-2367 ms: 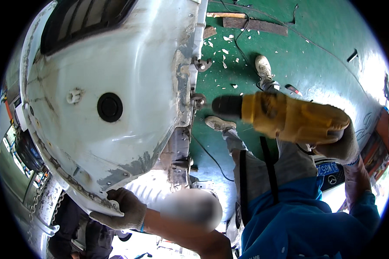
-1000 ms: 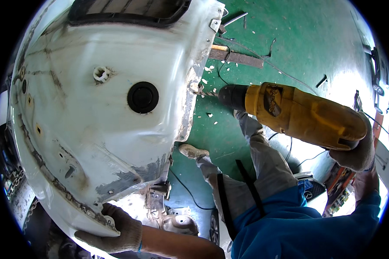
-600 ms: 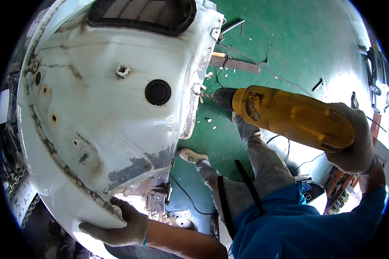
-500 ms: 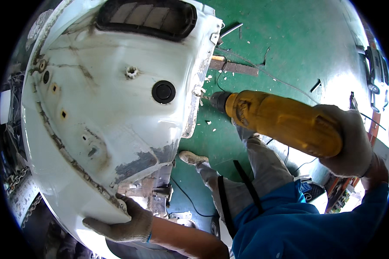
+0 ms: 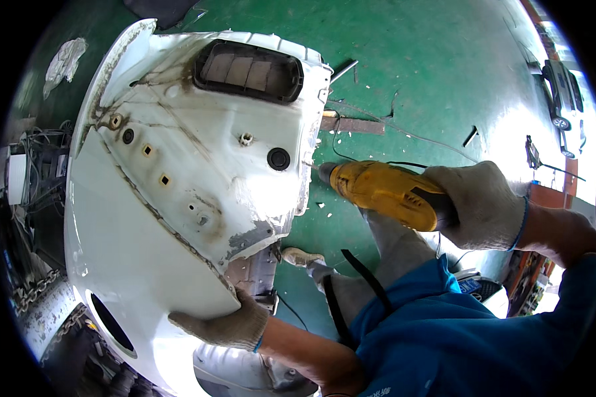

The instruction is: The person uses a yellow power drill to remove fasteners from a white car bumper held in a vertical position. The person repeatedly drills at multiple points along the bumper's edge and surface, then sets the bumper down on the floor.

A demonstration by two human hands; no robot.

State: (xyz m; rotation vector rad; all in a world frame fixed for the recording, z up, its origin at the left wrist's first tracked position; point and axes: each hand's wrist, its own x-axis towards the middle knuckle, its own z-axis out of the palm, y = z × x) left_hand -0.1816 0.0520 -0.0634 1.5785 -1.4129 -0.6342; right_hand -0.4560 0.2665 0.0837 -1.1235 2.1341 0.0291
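Head view, far left: a dark pile of wires and a grey box sits at the left rim, and a rusty chain hangs in the lower left.
Big white part: a car body panel fills the left half of the frame. It is hard painted metal, curved like a shell, with rough rusty seams and grey patches where the paint has chipped.
Holes in it: small square and round holes run in a row, a round black plug sits near the middle of the frame, and a black ribbed vent with rounded corners is near the top.
Left hand: it wears a knitted, dirty white glove. The fingers are curled around the lower edge of the panel, at the lower middle of the frame, holding it tight.
Drill: it is yellow plastic, fat and round like a tube, with a dark metal nose. The tip touches the right edge of the panel, just right of the black plug.
Right hand: same knitted glove, with a blue cuff. The fingers are wrapped all the way around the back of the drill, in the right middle.
Floor: smooth green paint with white chips, a flat rusty bar and thin wires.
Clothes: blue sleeves and grey trousers at the bottom right.
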